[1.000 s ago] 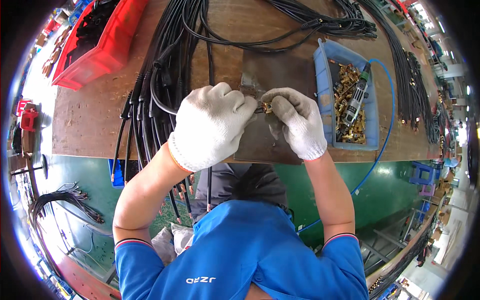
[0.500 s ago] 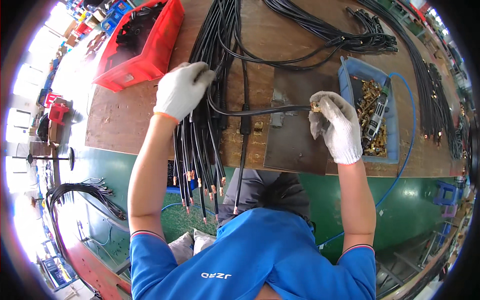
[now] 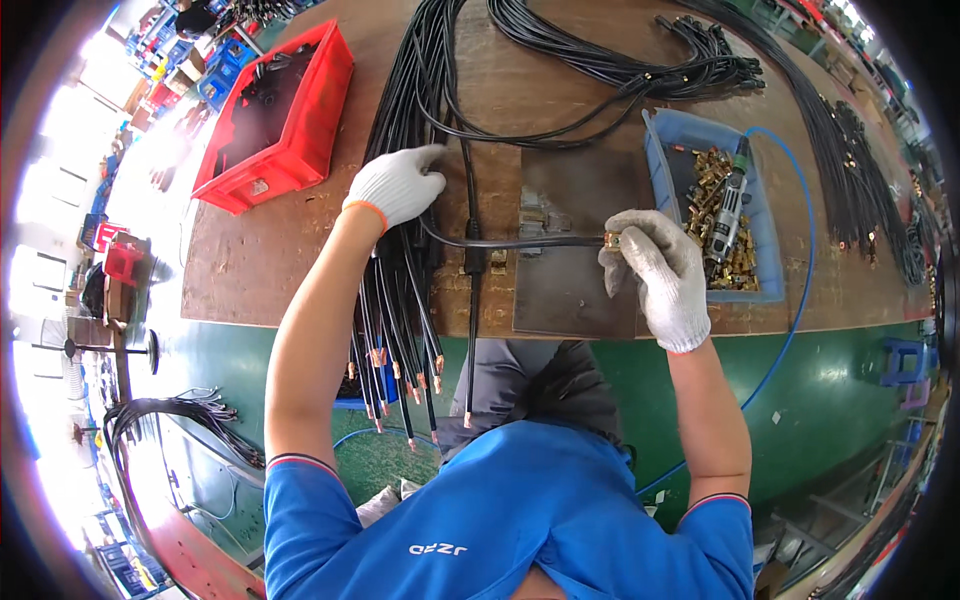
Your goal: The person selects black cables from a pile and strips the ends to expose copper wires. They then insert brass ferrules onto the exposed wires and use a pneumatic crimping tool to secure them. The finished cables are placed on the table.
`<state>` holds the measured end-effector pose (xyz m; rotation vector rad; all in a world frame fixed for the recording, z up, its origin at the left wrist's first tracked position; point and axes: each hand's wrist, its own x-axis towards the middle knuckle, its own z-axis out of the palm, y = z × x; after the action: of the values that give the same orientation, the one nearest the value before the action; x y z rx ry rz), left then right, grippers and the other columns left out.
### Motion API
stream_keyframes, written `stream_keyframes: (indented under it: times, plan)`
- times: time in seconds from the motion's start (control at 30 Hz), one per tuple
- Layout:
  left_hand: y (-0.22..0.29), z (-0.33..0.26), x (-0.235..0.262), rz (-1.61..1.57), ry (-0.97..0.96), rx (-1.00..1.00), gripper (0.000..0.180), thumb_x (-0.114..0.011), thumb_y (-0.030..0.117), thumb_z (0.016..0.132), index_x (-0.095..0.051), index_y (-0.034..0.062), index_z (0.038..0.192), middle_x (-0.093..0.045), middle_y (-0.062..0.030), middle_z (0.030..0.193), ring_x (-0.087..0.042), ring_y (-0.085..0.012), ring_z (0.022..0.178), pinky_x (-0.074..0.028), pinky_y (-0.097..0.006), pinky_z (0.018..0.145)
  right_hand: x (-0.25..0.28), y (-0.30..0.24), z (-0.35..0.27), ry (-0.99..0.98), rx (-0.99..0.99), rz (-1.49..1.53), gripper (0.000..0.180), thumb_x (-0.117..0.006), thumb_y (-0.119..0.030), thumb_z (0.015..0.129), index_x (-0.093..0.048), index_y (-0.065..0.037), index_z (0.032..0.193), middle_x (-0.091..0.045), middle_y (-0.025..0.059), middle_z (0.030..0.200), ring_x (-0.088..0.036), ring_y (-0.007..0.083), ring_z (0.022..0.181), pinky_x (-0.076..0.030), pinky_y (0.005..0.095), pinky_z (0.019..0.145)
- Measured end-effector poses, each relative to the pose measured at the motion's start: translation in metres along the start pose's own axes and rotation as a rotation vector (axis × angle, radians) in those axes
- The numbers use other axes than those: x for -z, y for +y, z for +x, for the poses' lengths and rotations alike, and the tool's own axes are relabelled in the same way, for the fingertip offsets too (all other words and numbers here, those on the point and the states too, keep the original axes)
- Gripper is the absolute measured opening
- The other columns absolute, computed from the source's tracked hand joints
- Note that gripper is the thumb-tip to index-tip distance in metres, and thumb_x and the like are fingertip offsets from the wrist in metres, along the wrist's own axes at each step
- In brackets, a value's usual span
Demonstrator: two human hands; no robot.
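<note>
My right hand (image 3: 660,270), in a white glove, pinches the end of a black cable (image 3: 530,243) with a brass terminal (image 3: 612,241) on it. It is above the right edge of a dark metal plate (image 3: 572,300). The cable runs left, nearly level, toward my left hand (image 3: 395,188). That hand, gloved too, is over a thick bundle of black cables (image 3: 405,110), its thumb and forefinger apart. Whether its lower fingers touch the cables is hidden. Below it, cable ends with bare copper tips (image 3: 437,365) hang over the table's near edge.
A blue bin (image 3: 775,270) right of my right hand holds brass terminals (image 3: 742,268) and a grey air tool (image 3: 727,215) with a blue hose (image 3: 812,220). At the left stands a red bin (image 3: 320,125) of black parts. More cables (image 3: 690,75) lie at the back.
My left hand has shifted slightly right and nearer me, its fingers turned more to the right. My right hand still pinches the cable end. The whole view has shifted a little.
</note>
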<state>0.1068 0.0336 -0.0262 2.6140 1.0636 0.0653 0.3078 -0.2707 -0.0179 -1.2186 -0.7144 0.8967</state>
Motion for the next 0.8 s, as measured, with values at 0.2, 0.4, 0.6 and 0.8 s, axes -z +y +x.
stream_keyframes:
  times: [0.2,0.4,0.6,0.8]
  plan:
    - [0.045,-0.071,0.03,-0.532,-0.358,0.133,0.053,-0.07,0.032,0.099,-0.067,-0.0012,0.141,-0.073,-0.0061,0.099,-0.068,-0.0132,0.088,-0.056,-0.029,0.075,0.01,0.011,-0.009,0.031,-0.004,0.039,0.02,-0.067,-0.014,0.107,-0.07,0.003,0.118,-0.073,0.0084,0.089,-0.068,0.0132,0.072,-0.056,0.0289,0.065]
    - [0.044,-0.106,0.005,-0.066,-0.118,-0.14,0.051,-0.086,0.022,0.084,-0.073,0.012,0.132,-0.075,-0.01,0.107,-0.07,-0.0335,0.089,-0.056,-0.043,0.081,0.006,0.005,-0.015,0.047,-0.042,0.103,0.019,-0.069,-0.014,0.106,-0.07,0.001,0.118,-0.072,0.0063,0.089,-0.068,0.0109,0.074,-0.055,0.0265,0.062]
    - [0.075,-0.11,0.0,0.046,0.076,-0.517,0.047,-0.09,0.028,0.073,-0.079,0.0109,0.116,-0.073,-0.0128,0.115,-0.068,-0.0337,0.112,-0.054,-0.045,0.092,0.001,-0.01,-0.034,-0.096,0.08,-0.118,0.016,-0.074,-0.009,0.102,-0.072,0.001,0.115,-0.072,0.0031,0.09,-0.065,0.0064,0.074,-0.052,0.0237,0.064]
    - [0.096,-0.108,-0.022,-0.379,-0.103,-0.537,0.054,-0.091,0.022,0.076,-0.073,0.0018,0.122,-0.074,-0.0157,0.109,-0.074,-0.0326,0.094,-0.059,-0.04,0.083,0.001,-0.005,-0.042,-0.153,0.132,-0.233,0.021,-0.077,-0.01,0.1,-0.072,0.0,0.118,-0.078,0.0072,0.095,-0.071,0.0073,0.078,-0.057,0.0253,0.07]
